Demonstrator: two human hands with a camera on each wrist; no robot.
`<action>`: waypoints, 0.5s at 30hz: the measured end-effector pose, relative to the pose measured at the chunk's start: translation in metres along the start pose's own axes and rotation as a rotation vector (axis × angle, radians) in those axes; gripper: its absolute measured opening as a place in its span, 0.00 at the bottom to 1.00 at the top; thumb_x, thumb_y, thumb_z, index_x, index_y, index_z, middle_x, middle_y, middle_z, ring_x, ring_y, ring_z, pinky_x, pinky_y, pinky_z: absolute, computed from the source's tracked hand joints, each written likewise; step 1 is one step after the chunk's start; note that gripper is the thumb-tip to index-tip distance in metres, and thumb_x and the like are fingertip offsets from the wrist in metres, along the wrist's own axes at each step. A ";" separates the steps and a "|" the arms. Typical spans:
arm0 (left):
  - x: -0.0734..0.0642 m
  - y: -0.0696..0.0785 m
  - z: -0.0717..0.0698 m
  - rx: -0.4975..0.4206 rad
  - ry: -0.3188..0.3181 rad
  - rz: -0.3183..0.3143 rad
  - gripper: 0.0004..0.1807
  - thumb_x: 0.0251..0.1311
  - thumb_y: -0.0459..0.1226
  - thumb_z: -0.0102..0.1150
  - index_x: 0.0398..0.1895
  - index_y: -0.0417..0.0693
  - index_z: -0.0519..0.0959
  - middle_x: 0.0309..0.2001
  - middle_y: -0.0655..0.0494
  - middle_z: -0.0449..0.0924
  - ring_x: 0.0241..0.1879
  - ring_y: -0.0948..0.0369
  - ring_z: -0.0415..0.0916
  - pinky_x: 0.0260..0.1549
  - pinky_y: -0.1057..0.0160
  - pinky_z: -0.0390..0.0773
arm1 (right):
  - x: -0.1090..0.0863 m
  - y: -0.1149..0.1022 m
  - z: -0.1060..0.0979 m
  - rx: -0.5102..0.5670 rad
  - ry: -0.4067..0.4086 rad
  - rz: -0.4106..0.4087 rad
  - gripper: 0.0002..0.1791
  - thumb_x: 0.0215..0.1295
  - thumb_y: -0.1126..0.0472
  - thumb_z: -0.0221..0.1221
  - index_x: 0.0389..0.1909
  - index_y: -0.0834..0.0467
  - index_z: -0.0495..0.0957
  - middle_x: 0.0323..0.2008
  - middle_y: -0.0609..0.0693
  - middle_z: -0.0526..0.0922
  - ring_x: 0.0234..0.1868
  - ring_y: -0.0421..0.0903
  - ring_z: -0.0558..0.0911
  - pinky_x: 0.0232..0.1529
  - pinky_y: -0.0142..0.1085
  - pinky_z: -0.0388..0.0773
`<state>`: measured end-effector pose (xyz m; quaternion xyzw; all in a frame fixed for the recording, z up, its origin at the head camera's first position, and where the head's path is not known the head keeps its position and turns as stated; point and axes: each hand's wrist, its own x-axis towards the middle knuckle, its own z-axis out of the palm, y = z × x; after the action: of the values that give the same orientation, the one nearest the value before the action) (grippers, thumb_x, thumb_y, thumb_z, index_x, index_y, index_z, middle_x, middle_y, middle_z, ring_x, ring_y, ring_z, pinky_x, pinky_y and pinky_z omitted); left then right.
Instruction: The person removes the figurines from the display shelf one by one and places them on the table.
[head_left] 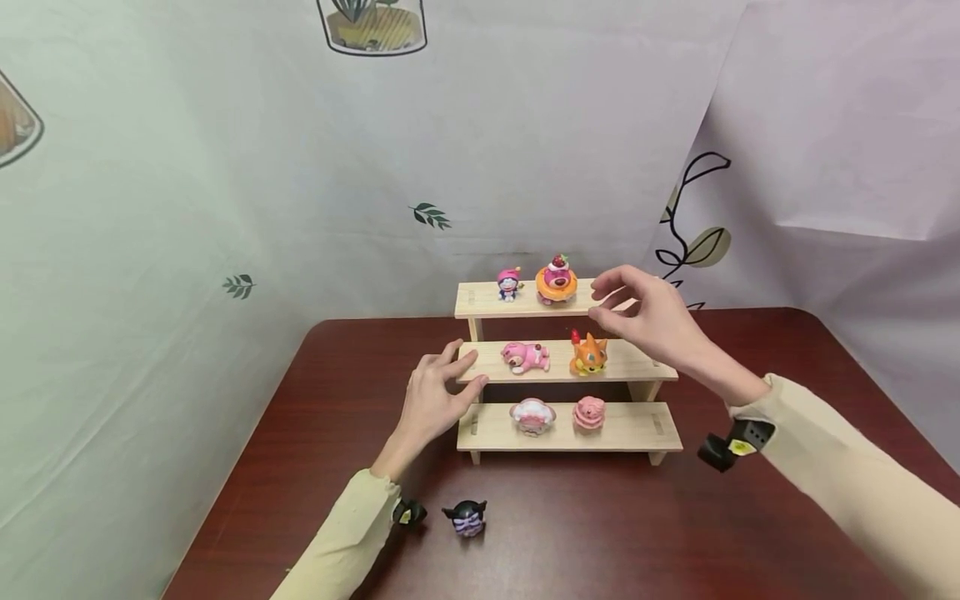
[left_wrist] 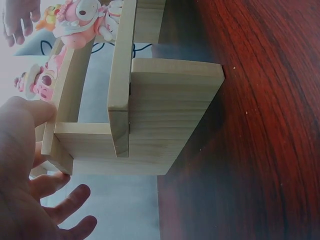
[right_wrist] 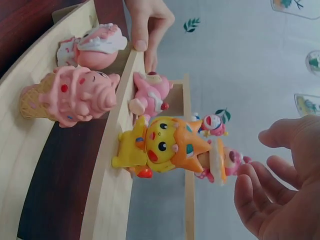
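A three-tier wooden display shelf stands on the table with small toy figures on each tier. My left hand grips the left end of its middle tier, thumb on one side and fingers on the other. My right hand hovers by the right part of the top tier, fingers loosely bent and holding nothing. Nearest to it are a pink bear figure in an orange ring on the top tier and an orange-and-yellow figure on the middle one. A pink bear figure lies on the middle tier.
A small figure in a pink hat is at the top tier's left. The bottom tier bears a pink-and-white figure and a pink ice-cream-cone figure. In front, a black-and-purple figure sits on the dark red table. Printed cloth hangs behind.
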<state>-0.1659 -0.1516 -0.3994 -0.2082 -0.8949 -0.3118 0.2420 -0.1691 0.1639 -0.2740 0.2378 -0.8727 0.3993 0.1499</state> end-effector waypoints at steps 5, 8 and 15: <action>-0.001 0.000 0.001 -0.003 -0.001 -0.002 0.24 0.57 0.47 0.69 0.54 0.44 0.85 0.61 0.41 0.77 0.50 0.39 0.76 0.42 0.38 0.74 | 0.009 0.004 0.002 -0.010 -0.017 0.062 0.16 0.65 0.65 0.64 0.52 0.65 0.76 0.48 0.58 0.81 0.45 0.53 0.83 0.41 0.42 0.78; -0.001 -0.001 0.002 -0.005 0.002 -0.002 0.24 0.57 0.47 0.69 0.54 0.44 0.85 0.61 0.41 0.77 0.50 0.39 0.76 0.42 0.38 0.74 | 0.014 0.007 0.003 -0.015 -0.022 0.085 0.18 0.66 0.65 0.63 0.55 0.65 0.74 0.50 0.60 0.79 0.47 0.55 0.82 0.42 0.47 0.77; -0.001 -0.001 0.002 -0.005 0.008 0.004 0.24 0.56 0.47 0.69 0.54 0.44 0.85 0.61 0.41 0.77 0.49 0.39 0.76 0.42 0.38 0.74 | 0.024 0.013 0.007 -0.006 -0.036 0.118 0.22 0.67 0.64 0.62 0.59 0.66 0.71 0.52 0.62 0.78 0.49 0.59 0.81 0.45 0.52 0.76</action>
<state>-0.1667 -0.1518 -0.4014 -0.2094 -0.8927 -0.3143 0.2458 -0.1964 0.1585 -0.2758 0.1924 -0.8890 0.4004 0.1112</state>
